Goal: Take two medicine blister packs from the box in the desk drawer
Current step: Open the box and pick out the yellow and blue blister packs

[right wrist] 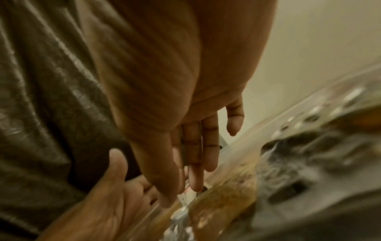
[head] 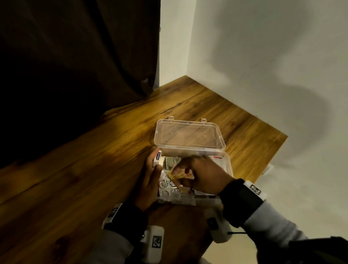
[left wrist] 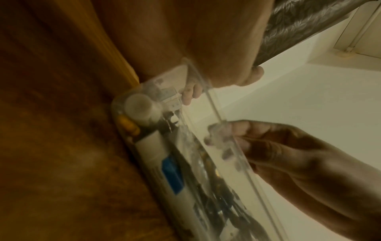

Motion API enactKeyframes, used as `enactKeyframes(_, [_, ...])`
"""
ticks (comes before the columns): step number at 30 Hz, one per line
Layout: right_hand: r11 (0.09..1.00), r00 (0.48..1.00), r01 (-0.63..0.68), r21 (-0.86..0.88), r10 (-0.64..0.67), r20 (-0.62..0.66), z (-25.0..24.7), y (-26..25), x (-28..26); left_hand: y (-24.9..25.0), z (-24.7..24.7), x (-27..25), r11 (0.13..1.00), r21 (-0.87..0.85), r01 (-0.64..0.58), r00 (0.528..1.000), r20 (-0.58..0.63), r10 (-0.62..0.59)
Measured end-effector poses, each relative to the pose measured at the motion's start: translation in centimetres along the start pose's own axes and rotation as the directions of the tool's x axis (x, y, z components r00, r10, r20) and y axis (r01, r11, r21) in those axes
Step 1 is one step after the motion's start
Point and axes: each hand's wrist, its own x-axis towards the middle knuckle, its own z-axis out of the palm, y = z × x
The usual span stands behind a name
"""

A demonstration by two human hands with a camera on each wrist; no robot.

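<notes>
Reaching into the clear plastic hinged box (head: 227, 165) on the wooden surface (head: 88, 169), your right hand (head: 201, 175) pinches an orange blister pack (head: 181, 174); the silver foil blister pack (head: 169, 187) lies lengthwise towards you beside your flat, relaxed left hand (head: 148, 186).

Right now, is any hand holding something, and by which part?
The right hand pinches an orange blister pack by its right end, over the open clear box. The left hand holds nothing; its straight fingers rest against the box's left side.
</notes>
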Motion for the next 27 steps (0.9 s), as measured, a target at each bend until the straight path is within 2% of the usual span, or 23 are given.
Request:
enactKeyframes(4, [0.963, 0.994, 0.022, -0.27, 0.008, 0.111, 2.1, -1.8, 3.5, 1.2, 0.3, -0.3, 0.997, 0.017, -0.08, 0.997, -0.018, 0.081])
enactKeyframes(6, [0.958, 0.998, 0.016, -0.285, 0.004, 0.068, 2.2, -1.8, 4.3, 1.6, 0.3, -0.3, 0.996, -0.025, -0.084, 0.996, -0.016, 0.084])
enactKeyframes(8, [0.98, 1.0, 0.01, -0.198, -0.007, 0.018, 2.0, -1.4, 4.4, 1.7, 0.3, -0.2, 0.996, -0.048, -0.068, 0.997, -0.036, 0.066])
enactKeyframes(10, [0.996, 1.0, -0.001, -0.091, 0.003, 0.025, 1.5, -1.0, 4.4, 2.0, 0.4, -0.3, 0.997, 0.001, -0.077, 0.996, -0.05, 0.077])
enactKeyframes(12, [0.996, 0.999, -0.005, 0.094, 0.002, 0.033, 1.1, -0.5, 4.4, 2.1, 0.4, -0.4, 0.994, 0.046, -0.098, 0.993, -0.064, 0.101])
enactKeyframes(15, [0.929, 0.999, -0.009, 0.371, 0.023, -0.035, 0.6, 0.3, 4.5, 1.9, 0.4, -0.4, 0.991, 0.072, -0.115, 0.99, -0.075, 0.12])
enactKeyframes(17, [0.88, 0.998, -0.008, 0.476, 0.038, -0.053, 0.2, 0.6, 4.6, 1.5, 0.3, -0.3, 0.99, 0.09, -0.108, 0.991, -0.072, 0.115])
enactKeyframes(21, [0.821, 0.996, 0.006, 0.571, 0.044, -0.074, -0.8, 0.9, 4.4, 1.0, 0.1, -0.2, 0.994, 0.084, -0.063, 0.997, -0.041, 0.067])
enactKeyframes(27, [0.82, 0.966, 0.101, 0.563, 0.054, -0.252, -3.7, 1.6, 1.5, 1.1, 0.1, -0.1, 0.997, 0.057, -0.055, 0.998, -0.021, 0.056])
